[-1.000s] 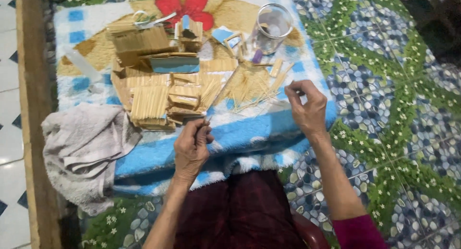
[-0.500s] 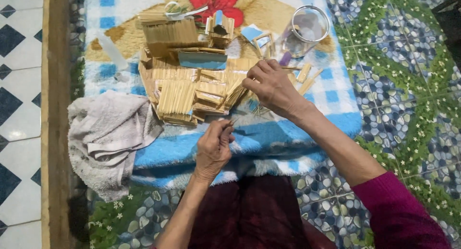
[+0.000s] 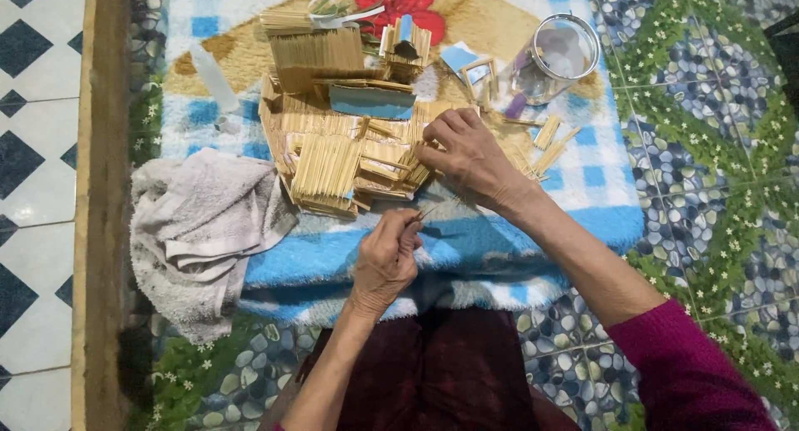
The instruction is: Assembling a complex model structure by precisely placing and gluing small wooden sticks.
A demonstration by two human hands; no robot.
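— Where are the little sticks kept?
— A thin stick [image 3: 426, 214] is pinched tight in the left hand [image 3: 384, 260], just over the blue blanket [image 3: 466, 240]. The right hand [image 3: 466, 158] is closed on the stick pile [image 3: 349, 161].
— How should it be done?
— One stick should be picked gently, so the stacked pile is not knocked.

Two bare hands, left hand [image 3: 384, 260] and right hand [image 3: 468, 157], no rings or watch showing, forearms uncovered, a magenta knitted sleeve [image 3: 691, 373] pushed up on the right arm only, and a dark maroon garment [image 3: 441, 373] with a faint check over the lap.
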